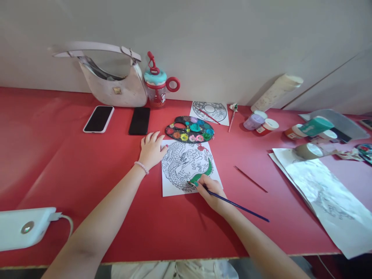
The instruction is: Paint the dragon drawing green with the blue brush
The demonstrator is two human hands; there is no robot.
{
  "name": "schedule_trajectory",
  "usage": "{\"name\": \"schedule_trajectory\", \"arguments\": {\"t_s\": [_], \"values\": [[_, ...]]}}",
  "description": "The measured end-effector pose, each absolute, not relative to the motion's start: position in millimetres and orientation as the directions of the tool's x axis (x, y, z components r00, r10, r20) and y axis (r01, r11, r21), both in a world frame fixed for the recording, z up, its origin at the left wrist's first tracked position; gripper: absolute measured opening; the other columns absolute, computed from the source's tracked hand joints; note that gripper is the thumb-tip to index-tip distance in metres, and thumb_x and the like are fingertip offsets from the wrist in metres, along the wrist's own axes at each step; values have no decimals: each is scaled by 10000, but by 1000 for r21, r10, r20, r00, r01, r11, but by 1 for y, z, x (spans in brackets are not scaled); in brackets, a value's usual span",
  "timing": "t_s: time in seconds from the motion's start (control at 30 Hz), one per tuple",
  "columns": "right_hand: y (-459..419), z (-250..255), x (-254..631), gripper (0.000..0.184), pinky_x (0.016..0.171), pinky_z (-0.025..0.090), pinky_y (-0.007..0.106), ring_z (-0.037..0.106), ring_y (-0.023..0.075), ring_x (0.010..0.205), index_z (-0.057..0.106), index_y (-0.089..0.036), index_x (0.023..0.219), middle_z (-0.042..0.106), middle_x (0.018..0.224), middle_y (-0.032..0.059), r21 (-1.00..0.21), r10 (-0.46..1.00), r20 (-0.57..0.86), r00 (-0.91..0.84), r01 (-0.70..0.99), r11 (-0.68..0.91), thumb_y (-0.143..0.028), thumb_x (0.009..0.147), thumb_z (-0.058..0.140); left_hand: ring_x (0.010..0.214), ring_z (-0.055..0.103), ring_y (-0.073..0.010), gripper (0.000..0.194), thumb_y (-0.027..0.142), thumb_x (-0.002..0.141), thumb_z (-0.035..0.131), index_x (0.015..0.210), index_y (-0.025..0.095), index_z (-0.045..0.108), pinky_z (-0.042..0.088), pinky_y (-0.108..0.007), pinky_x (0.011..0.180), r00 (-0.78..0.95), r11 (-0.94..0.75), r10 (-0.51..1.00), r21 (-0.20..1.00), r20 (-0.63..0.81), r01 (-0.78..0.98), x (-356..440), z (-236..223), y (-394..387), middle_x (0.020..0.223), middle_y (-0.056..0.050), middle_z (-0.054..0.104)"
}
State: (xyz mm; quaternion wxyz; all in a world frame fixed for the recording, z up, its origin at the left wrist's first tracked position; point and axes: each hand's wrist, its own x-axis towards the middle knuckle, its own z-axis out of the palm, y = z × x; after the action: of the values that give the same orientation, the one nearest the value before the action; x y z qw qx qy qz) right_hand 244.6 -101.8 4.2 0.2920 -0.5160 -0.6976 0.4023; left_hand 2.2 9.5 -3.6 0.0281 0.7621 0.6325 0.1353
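Note:
A dragon line drawing [177,170] on white paper lies in front of me, with a green painted band along its right and lower side and a small red patch at the top right. My right hand [211,190] grips a long blue paintbrush [241,207], its tip at the lower end of the green band. With fingers spread, my left hand [152,150] rests flat on the table, the thumb on the paper's left edge. Just beyond the sheet sits a black paint palette [190,130] with blobs of many colours.
Two phones [99,119], a pale handbag [116,87] and a lidded cup [157,87] stand at the back left. A thin brush [251,179] lies to the right. Several paint jars [267,126] and a paper stack [334,201] are farther right. A white power bank [26,228] lies front left.

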Motion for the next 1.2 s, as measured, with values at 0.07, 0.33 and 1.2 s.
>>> {"name": "schedule_trajectory", "arguments": {"t_s": [0.07, 0.33, 1.2], "values": [[-102, 3, 245, 291, 476, 210, 244, 239, 97, 520, 301, -234, 662, 277, 559, -70, -863, 956, 5, -293, 482, 152, -307, 890, 465, 1357, 393, -347, 447, 326, 938, 508, 1339, 136, 566, 335, -556, 1096, 163, -199, 972, 217, 171, 956, 2, -3, 9, 1473, -143, 493], [-101, 5, 244, 273, 484, 224, 246, 255, 102, 531, 325, -232, 670, 304, 563, -63, -846, 955, -2, -296, 510, 156, -308, 886, 472, 1359, 388, -354, 443, 321, 926, 502, 1331, 154, 566, 324, -567, 1099, 163, -204, 970, 238, 182, 950, 2, -4, 9, 1471, -145, 492], [-102, -2, 247, 311, 465, 217, 238, 236, 95, 513, 290, -233, 645, 275, 548, -67, -855, 961, 1, -278, 498, 145, -312, 875, 485, 1352, 395, -354, 432, 334, 928, 494, 1322, 177, 573, 328, -565, 1089, 165, -205, 971, 246, 174, 947, 1, -3, 10, 1468, -153, 493]]}}
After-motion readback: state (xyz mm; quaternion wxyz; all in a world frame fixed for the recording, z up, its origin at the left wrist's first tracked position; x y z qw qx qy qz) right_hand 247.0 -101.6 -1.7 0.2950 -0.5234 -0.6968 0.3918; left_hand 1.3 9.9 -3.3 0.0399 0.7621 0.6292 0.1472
